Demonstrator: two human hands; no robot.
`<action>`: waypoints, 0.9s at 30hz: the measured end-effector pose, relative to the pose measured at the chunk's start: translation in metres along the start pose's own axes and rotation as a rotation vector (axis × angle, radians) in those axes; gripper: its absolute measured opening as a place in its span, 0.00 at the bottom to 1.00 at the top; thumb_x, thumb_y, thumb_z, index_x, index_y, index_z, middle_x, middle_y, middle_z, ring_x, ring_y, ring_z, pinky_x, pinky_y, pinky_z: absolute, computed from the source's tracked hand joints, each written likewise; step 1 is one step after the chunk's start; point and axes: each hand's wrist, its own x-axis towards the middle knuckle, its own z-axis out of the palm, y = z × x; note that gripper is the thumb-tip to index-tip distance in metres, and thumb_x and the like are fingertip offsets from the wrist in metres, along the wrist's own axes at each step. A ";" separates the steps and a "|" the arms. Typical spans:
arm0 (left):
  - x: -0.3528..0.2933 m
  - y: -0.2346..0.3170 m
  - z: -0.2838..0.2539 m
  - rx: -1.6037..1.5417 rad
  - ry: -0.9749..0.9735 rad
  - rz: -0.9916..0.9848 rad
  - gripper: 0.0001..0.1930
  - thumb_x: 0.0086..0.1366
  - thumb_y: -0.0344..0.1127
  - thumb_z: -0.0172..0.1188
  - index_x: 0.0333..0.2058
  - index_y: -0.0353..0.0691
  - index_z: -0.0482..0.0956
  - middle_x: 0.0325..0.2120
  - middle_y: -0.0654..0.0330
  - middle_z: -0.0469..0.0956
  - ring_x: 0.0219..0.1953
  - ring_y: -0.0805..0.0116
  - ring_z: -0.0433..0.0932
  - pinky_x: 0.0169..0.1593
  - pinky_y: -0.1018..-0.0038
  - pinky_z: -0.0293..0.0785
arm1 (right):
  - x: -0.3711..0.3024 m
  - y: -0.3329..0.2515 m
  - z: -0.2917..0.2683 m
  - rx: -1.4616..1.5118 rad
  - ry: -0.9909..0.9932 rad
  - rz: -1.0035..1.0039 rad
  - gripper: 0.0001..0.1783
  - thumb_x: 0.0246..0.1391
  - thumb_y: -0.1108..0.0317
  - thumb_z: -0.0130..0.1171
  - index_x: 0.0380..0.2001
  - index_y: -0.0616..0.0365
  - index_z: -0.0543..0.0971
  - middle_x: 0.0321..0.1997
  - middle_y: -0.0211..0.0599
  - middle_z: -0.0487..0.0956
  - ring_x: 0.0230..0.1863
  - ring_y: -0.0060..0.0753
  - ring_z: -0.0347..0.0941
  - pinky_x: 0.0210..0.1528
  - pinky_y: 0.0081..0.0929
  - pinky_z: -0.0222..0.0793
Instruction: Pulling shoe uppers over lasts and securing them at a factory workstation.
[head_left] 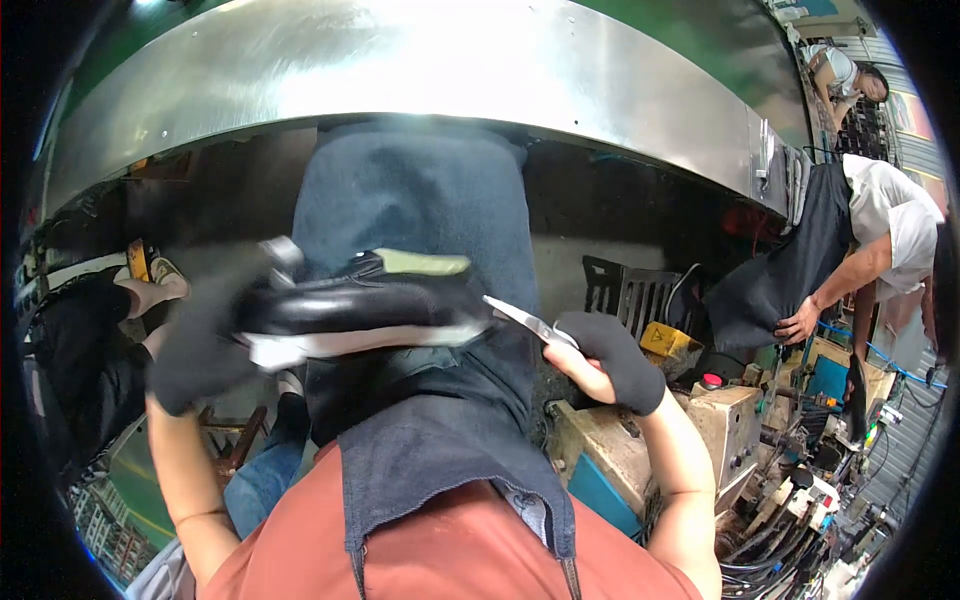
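A metal bench point(400, 70) spans ahead; a machine point(725, 430) stands right. Above the apron point(420, 190), the blurred left hand point(205, 340) grips a black shoe point(350, 305); the right hand point(605, 360), closed round a pointed metal tool point(520, 318), angles toward it.

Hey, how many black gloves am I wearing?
2: one black glove on your left hand, holding the black shoe, and one on your right hand, holding a silvery bladed tool.

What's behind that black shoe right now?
Behind the black shoe is the dark blue apron, showing above and below it in the picture. The stretch directly covered by the shoe can't be seen.
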 end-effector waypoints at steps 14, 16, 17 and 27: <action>0.032 -0.064 0.218 -0.694 0.248 0.084 0.45 0.62 0.36 0.67 0.71 0.28 0.51 0.71 0.40 0.54 0.73 0.54 0.57 0.72 0.65 0.55 | 0.010 0.000 0.026 0.146 -0.133 0.424 0.16 0.69 0.60 0.53 0.35 0.62 0.81 0.26 0.33 0.75 0.28 0.22 0.67 0.33 0.25 0.64; 0.027 -0.068 0.228 -0.533 0.294 0.198 0.46 0.62 0.35 0.67 0.71 0.28 0.50 0.71 0.39 0.54 0.74 0.54 0.54 0.72 0.65 0.53 | 0.019 -0.011 0.024 -0.155 -0.177 0.176 0.21 0.68 0.54 0.52 0.33 0.62 0.82 0.27 0.42 0.78 0.28 0.37 0.75 0.34 0.34 0.71; 0.024 -0.067 0.231 -0.431 0.286 0.233 0.47 0.62 0.34 0.67 0.72 0.27 0.46 0.72 0.39 0.51 0.75 0.55 0.51 0.73 0.64 0.51 | 0.019 -0.018 0.028 -0.325 -0.169 0.079 0.24 0.68 0.51 0.51 0.33 0.62 0.82 0.27 0.47 0.79 0.30 0.44 0.78 0.35 0.39 0.73; 0.047 -0.067 0.235 -0.294 0.349 0.284 0.44 0.68 0.39 0.63 0.70 0.24 0.46 0.67 0.39 0.62 0.68 0.50 0.65 0.70 0.66 0.59 | 0.066 0.076 0.046 -0.789 0.060 -0.545 0.24 0.60 0.44 0.60 0.25 0.55 0.75 0.24 0.38 0.73 0.24 0.43 0.75 0.28 0.37 0.72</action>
